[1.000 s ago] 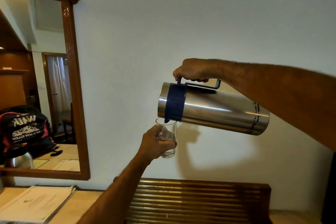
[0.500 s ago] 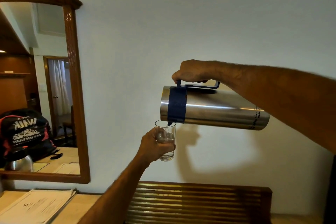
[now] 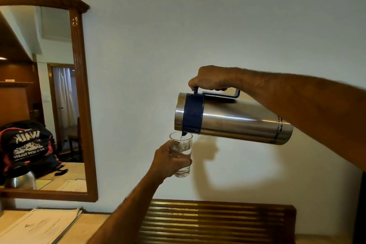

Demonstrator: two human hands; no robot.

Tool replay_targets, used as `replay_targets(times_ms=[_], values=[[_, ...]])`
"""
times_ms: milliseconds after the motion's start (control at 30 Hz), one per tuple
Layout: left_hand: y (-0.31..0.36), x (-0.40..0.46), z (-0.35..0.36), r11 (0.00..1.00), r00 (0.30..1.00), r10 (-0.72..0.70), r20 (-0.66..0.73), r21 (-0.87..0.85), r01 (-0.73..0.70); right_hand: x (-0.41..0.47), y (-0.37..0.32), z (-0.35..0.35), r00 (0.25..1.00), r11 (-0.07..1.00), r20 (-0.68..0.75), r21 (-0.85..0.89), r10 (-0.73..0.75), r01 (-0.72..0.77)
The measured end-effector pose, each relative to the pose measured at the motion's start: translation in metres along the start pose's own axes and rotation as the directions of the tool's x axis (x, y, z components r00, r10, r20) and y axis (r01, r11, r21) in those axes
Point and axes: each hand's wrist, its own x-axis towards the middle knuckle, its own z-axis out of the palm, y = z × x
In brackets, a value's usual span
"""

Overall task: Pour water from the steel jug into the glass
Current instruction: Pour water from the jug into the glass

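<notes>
My right hand [image 3: 210,78] grips the blue handle of the steel jug [image 3: 237,121], which lies almost on its side in mid-air with its blue-collared mouth to the left. The blue spout sits just over the rim of a clear glass [image 3: 181,153]. My left hand [image 3: 168,161] wraps around the glass and holds it upright below the spout. A thin stream of water runs from the spout into the glass, which is partly filled.
A wood-framed mirror [image 3: 79,105] hangs on the white wall to the left. Papers [image 3: 39,226] lie on the table at bottom left. A slatted wooden rack [image 3: 217,222] stands under my hands.
Water stands higher in the glass than one second ago. The jug's base has dropped slightly since half a second ago. Both hands remain in place.
</notes>
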Motion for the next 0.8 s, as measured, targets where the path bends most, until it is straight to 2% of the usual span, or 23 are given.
replay_targets(times_ms=[600, 800], values=[[-0.003, 0.004, 0.003, 0.998, 1.0, -0.002, 0.001, 0.056, 0.002, -0.001, 0.037, 0.013, 0.999, 0.985, 0.0, 0.163, 0.054, -0.053], [-0.005, 0.007, 0.006, 0.998, 1.0, -0.005, 0.002, 0.065, 0.005, 0.003, 0.037, 0.009, 0.999, 0.987, 0.004, 0.154, 0.051, -0.051]])
